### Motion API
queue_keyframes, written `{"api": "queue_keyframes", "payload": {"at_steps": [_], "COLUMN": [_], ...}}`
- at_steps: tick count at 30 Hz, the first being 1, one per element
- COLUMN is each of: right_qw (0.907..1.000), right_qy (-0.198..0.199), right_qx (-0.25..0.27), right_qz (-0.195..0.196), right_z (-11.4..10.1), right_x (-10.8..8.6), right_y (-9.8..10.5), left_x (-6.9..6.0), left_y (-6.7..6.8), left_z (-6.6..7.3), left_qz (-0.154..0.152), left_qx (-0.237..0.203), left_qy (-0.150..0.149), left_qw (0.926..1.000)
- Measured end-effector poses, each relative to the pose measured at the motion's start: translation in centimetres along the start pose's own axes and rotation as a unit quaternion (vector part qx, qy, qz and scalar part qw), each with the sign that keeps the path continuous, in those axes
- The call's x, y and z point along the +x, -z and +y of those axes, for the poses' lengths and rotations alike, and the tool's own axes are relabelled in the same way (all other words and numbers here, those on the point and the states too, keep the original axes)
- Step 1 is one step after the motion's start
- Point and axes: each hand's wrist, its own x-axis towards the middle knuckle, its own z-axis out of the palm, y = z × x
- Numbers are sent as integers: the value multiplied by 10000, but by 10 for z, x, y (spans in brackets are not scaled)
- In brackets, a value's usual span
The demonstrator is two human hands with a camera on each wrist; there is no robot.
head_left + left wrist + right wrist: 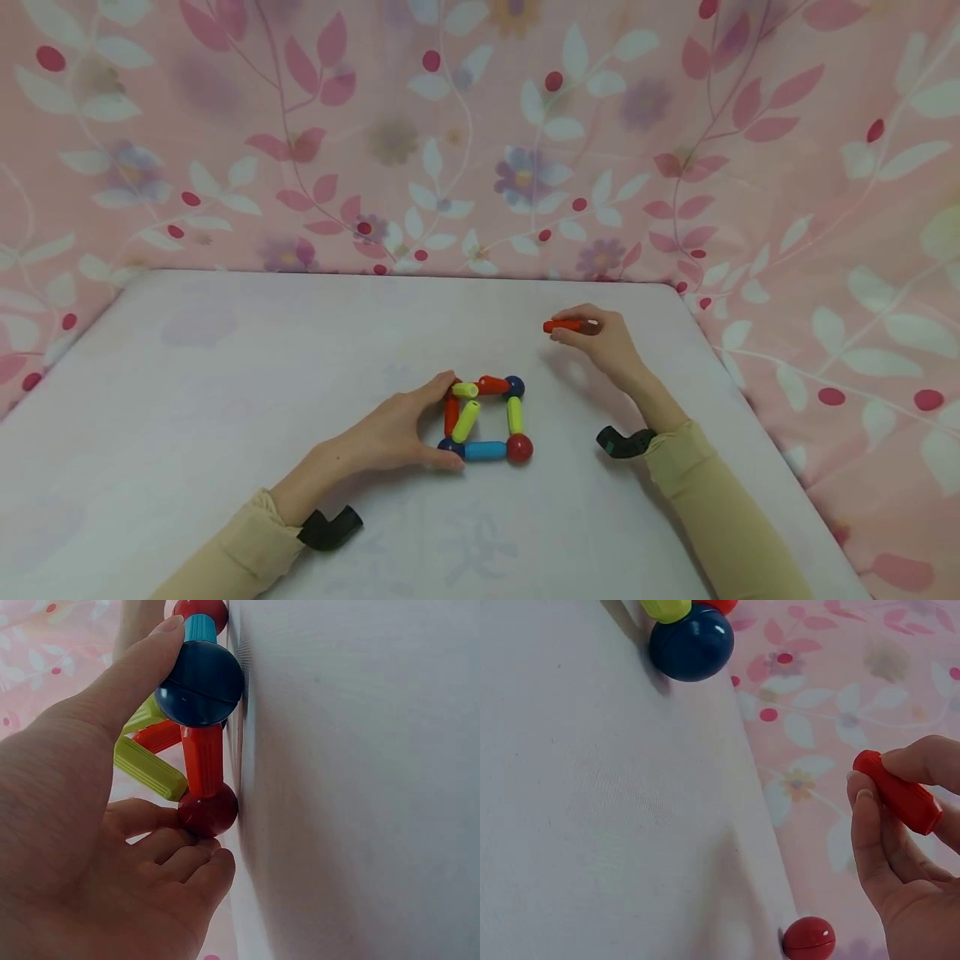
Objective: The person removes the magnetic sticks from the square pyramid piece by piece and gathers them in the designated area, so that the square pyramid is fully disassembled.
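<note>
A square frame of magnetic rods and balls lies on the table. A blue ball (513,387) and a red ball (519,448) form its right corners, joined by a yellow-green rod (514,416). The light-blue rod (486,451) makes the front side. On the left, two yellow-green rods (466,422) tilt upward from the corner balls. My left hand (393,429) holds this side, its thumb on the front blue ball (199,682) and its fingers at the rear red ball (208,811). Right of the frame and above the table, my right hand (600,337) pinches a loose red rod (898,793).
A separate red ball (808,939) rests on the table in the right wrist view. The white tabletop (225,375) ends at a pink floral curtain (480,150) behind and at the sides. Black wrist cameras (330,528) are strapped at both sleeves.
</note>
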Motion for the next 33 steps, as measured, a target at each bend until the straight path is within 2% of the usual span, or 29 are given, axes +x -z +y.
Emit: {"api": "queue_keyframes", "payload": {"at_steps": [5,15,20,26,30,33], "right_qw": [9996,9991,9975,9954,9942,9928], "right_qy": [-283,-286,-547,-876,-944,-976], "right_qx": [-14,-33,-114,-80,-63,-280], "right_qz": [61,317,430,380,520,633], "right_z": [6,21,29,39,45,49], "right_x": [1,2,3,2,3,3], "right_y": [2,12,19,25,27,29], "left_x": [0,0,0,0,0,-1], "left_y": [1,1,0,0,1,1], "left_z": [0,0,0,0,0,0], "left_qz": [9,-12,-24,-11,6,11], "left_qx": [39,50,30,47,83,96], "left_qy": [-15,-25,-45,-52,-44,-30], "left_qw": [10000,10000,10000,10000,10000,9999]}}
